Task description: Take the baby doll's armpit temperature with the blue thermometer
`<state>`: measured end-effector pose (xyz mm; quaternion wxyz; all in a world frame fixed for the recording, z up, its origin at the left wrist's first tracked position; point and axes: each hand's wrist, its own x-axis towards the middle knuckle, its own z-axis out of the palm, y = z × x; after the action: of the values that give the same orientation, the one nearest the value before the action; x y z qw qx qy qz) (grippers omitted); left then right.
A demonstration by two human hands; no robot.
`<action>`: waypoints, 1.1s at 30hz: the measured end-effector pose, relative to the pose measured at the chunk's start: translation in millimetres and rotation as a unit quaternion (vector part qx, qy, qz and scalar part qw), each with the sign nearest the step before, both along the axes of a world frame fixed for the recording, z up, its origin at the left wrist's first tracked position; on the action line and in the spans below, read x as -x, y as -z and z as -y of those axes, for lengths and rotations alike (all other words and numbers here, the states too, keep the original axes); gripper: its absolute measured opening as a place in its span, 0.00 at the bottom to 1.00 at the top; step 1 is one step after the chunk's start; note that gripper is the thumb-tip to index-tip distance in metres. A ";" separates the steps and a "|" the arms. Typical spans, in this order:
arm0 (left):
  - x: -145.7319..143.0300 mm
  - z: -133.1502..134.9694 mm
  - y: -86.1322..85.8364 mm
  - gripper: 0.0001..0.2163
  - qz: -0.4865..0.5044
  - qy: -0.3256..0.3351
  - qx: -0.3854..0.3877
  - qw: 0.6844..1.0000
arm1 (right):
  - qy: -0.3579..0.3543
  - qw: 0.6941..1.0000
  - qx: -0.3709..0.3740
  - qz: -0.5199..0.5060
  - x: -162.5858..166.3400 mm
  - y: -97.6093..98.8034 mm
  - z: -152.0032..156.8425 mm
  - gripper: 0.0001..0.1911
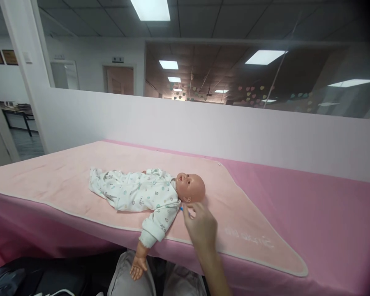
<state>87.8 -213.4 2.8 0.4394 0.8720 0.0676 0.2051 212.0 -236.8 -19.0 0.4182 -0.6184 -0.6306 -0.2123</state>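
Right hand [203,225] beside doll's head [193,188]

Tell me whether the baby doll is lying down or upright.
Lying down: the baby doll stretches along the peach mat, one arm extending past the edge.

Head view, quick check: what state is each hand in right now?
Left hand: not in view, so its state cannot be told.
Right hand: fingers bent at a small blue object beside the baby doll; whether it grips cannot be told.
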 end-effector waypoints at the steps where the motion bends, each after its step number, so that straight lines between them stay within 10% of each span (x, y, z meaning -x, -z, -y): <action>1: 9.2 18.3 3.2 0.14 0.012 -0.036 0.036 0.999 | -0.051 0.999 -0.012 -0.003 13.0 -3.2 -11.6 0.10; 6: 58.7 64.8 -15.0 0.18 0.072 -0.089 0.102 0.988 | -0.112 0.993 -0.041 0.008 73.2 -0.6 -75.4 0.09; 8: 70.1 46.0 -40.8 0.24 0.113 -0.090 0.099 0.985 | -0.117 0.992 -0.039 0.002 84.5 5.7 -91.5 0.10; 12: 60.4 -39.5 -73.3 0.19 0.237 -0.329 0.014 0.914 | -0.114 0.989 -0.056 -0.079 83.9 16.4 -103.2 0.11; 15: 40.6 -98.8 -47.3 0.13 0.108 -0.468 -0.079 0.873 | -0.144 0.977 -0.059 -0.146 77.9 21.1 -104.2 0.13; 20: 33.2 -128.7 14.7 0.16 0.067 -0.468 -0.075 0.878 | -0.167 0.965 -0.058 -0.191 76.4 25.3 -105.3 0.12; 33: 48.1 -134.3 24.5 0.10 0.111 -0.383 0.021 0.917 | -0.172 0.946 -0.080 -0.263 77.8 22.6 -106.5 0.13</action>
<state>39.6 -79.1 -21.6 0.3505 0.7415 0.3514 0.4515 134.2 -130.3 -41.5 0.6478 -0.4989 -0.5755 -0.0169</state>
